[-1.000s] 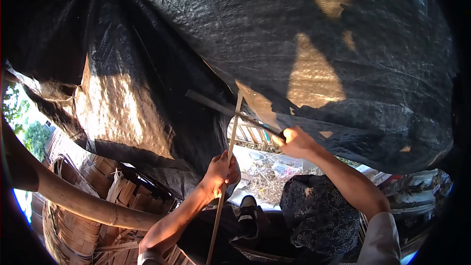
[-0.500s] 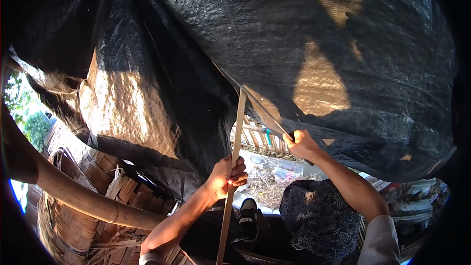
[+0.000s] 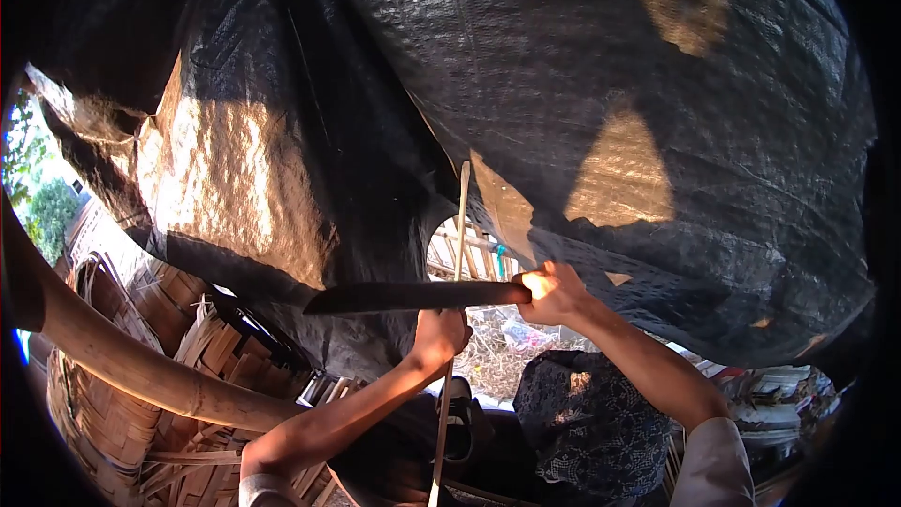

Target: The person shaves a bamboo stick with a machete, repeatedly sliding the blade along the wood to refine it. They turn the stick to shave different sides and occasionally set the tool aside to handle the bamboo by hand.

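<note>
Hanging beyond the blade (image 3: 418,297): creased black tarp (image 3: 507,47)

Tarp (image 3: 535,113) blocking ahead, gap (image 3: 493,343) beneath, knife (image 3: 413,298) barring above left hand (image 3: 441,336)

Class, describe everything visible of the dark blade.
The dark blade is long and broad, metal-looking, with a slanted tip pointing left. It is nearly level, its other end gripped by the right hand, which hides part of it. It crosses in front of the pale strip, just above the left hand; whether it touches either is unclear.
</note>
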Available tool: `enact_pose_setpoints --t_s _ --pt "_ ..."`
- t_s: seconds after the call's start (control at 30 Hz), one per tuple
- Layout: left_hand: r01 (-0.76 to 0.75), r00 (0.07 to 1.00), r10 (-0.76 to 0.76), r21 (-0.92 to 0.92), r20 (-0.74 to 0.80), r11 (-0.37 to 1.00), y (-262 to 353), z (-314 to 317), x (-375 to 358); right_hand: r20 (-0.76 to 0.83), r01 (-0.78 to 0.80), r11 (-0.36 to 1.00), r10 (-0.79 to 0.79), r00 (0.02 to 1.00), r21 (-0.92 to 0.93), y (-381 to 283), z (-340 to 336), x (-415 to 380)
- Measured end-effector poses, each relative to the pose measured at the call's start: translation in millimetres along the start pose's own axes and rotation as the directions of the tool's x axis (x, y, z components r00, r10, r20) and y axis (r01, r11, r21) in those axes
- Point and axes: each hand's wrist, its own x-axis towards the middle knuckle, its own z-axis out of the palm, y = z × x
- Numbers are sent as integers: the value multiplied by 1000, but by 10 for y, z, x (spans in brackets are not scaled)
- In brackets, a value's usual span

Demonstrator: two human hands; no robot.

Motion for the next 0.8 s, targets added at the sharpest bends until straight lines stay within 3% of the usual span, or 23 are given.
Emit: enact_pose_setpoints --t_s 0.07,0.13,0.17,0.2,0.27,0.33,0.4,0.47,0.5,0.63,0.77,0.8 --pt "6 997 -19 -165 -73 986 41 41 -79 25 -39 999 39 999 17 8 -11 76" --pt "-82 986 78 -20 -147 996 -44 4 -75 -51 -319 928 334 941 193 77 -25 169" --pt "-71 990 67 -25 -128 997 -53 -43 -86 -81 -368 906 391 917 207 146 -53 211" --pt "-59 993 56 -30 -107 998 -4 -57 -137 18 -381 866 397 917 323 252 -103 261" --pt "-21 1000 20 -81 -14 996 150 13 -247 98 -558 781 555 826 280 310 -140 269" --pt "-67 997 65 32 45 997 321 257 -415 109 -526 827 515 850 199 339 56 166" --pt "-50 992 55 -40 112 998 289 286 -322 131 -484 870 471 872 93 291 123 71" --pt "-63 997 66 -113 25 992 283 263 -190 273 -219 964 254 928 -151 125 79 40" --pt "-97 995 96 -95 -10 991 167 209 -38 382 -211 957 273 883 -197 55 47 75" --pt "-229 972 234 -157 18 961 168 99 112 539 -155 913 353 765 -378 130 128 98" --pt "-200 973 216 -166 81 966 280 81 13 497 -255 882 440 748 -397 664 362 -35" --pt "-198 970 216 -157 111 968 280 68 3 611 -335 856 517 600 -395 760 343 -42"
